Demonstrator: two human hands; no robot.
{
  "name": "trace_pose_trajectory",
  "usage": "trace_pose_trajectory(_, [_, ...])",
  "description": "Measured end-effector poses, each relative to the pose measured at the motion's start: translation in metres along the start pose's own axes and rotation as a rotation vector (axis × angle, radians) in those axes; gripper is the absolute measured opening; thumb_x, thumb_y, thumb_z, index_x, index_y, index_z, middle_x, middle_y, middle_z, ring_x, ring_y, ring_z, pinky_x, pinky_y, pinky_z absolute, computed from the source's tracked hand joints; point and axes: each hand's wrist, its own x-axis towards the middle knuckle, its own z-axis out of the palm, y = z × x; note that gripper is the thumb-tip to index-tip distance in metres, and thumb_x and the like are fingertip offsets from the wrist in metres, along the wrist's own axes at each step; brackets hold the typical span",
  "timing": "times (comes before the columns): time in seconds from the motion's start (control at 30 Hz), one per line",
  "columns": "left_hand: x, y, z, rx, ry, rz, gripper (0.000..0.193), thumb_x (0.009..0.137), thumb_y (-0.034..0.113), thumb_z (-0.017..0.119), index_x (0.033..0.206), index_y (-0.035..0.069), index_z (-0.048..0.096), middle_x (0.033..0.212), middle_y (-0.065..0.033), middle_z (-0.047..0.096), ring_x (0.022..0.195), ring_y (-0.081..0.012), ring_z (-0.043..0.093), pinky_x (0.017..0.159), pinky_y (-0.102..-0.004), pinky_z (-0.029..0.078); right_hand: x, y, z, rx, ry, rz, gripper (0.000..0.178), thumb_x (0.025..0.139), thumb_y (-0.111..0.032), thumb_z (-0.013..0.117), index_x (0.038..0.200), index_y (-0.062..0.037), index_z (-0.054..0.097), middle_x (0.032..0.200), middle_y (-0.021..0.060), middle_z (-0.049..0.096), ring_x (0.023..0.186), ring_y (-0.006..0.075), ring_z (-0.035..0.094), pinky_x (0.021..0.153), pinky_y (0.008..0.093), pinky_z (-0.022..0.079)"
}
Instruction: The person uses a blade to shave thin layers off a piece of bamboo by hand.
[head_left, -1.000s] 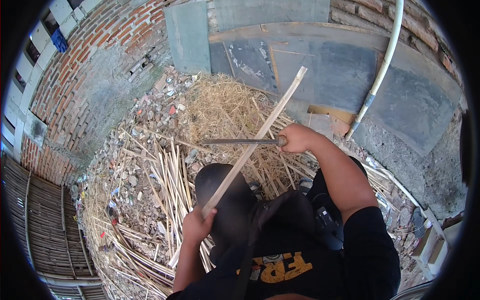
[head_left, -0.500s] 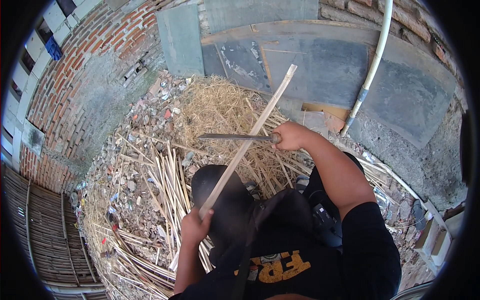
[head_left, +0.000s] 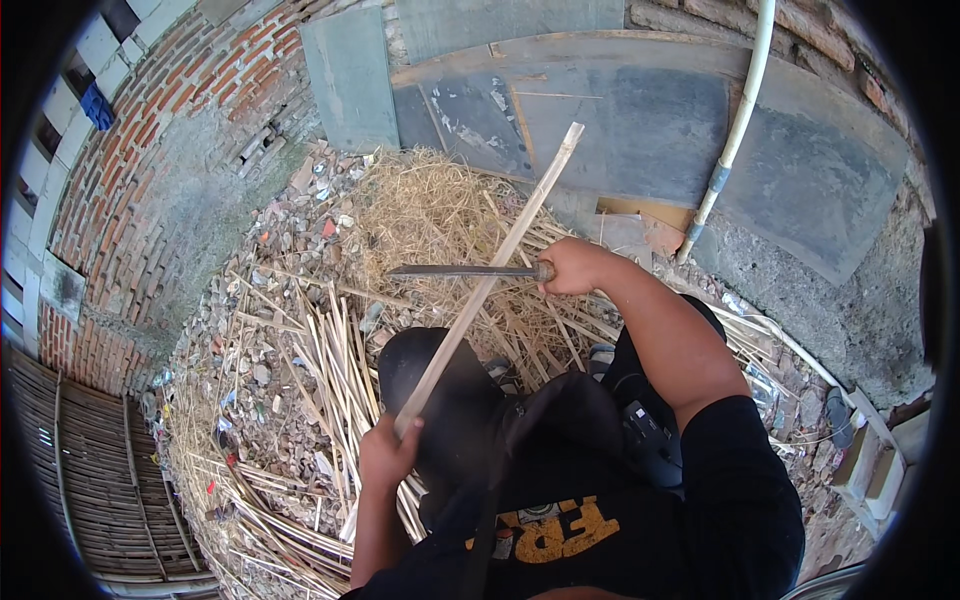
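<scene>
My left hand (head_left: 388, 452) is closed round the lower end of a long pale bamboo strip (head_left: 522, 225), which slants up and away to the right. In my right hand (head_left: 572, 268) is the handle of a machete (head_left: 455, 271); its dark blade points left and crosses the strip at about mid-length. Blade and strip appear to touch there. Beneath them lies a heap of fine bamboo shavings (head_left: 420, 205). Many split bamboo strips (head_left: 335, 350) lie in a pile on the ground to the left of my knee.
Rubble (head_left: 262, 375) with bits of litter covers the ground at left. A brick wall (head_left: 150, 220) rises beyond it, with a slatted bamboo panel (head_left: 95, 470) at lower left. Grey boards (head_left: 630, 130) lean at the back beside a white pipe (head_left: 738, 135). A wooden frame (head_left: 875, 470) stands at right.
The whole view has shifted slightly. Both hands keep their grip, and the blade stays across the bamboo strip at nearly the same spot.
</scene>
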Motion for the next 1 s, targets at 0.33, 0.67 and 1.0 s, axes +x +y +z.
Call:
trace_pose_trajectory(0.33, [-0.001, -0.004, 0.000, -0.029, 0.014, -0.012, 0.053, 0.092, 0.050, 0.066, 0.081, -0.002, 0.059, 0.067, -0.0273, 0.062, 0.070, -0.0488, 0.064, 0.064, -0.0538, 0.051, 0.002, 0.001, 0.004, 0.009, 0.071, -0.088, 0.037, 0.080, -0.035, 0.078, 0.098, -0.0034, 0.070, 0.081, 0.0188, 0.068, 0.080, 0.0360, 0.067, 0.074, 0.0448, 0.051])
trace_pose_trajectory(0.67, [0.000, -0.005, -0.001, 0.009, -0.034, -0.024, 0.056, 0.091, 0.057, 0.063, 0.083, 0.001, 0.058, 0.071, -0.0254, 0.065, 0.071, -0.0459, 0.067, 0.067, -0.0532, 0.053, -0.006, -0.012, -0.003, 0.021, 0.035, 0.002, 0.037, 0.079, -0.033, 0.077, 0.106, -0.0071, 0.071, 0.093, 0.0186, 0.071, 0.090, 0.0378, 0.068, 0.081, 0.0449, 0.053])
trace_pose_trajectory(1.0, [-0.001, -0.006, -0.001, -0.037, -0.058, -0.065, 0.056, 0.089, 0.058, 0.064, 0.082, 0.003, 0.057, 0.069, -0.0232, 0.065, 0.071, -0.0435, 0.067, 0.065, -0.0522, 0.052, -0.003, -0.008, 0.002, 0.009, 0.096, -0.019, 0.043, 0.078, -0.034, 0.079, 0.104, -0.0006, 0.070, 0.082, 0.0215, 0.068, 0.081, 0.0366, 0.067, 0.077, 0.0430, 0.052])
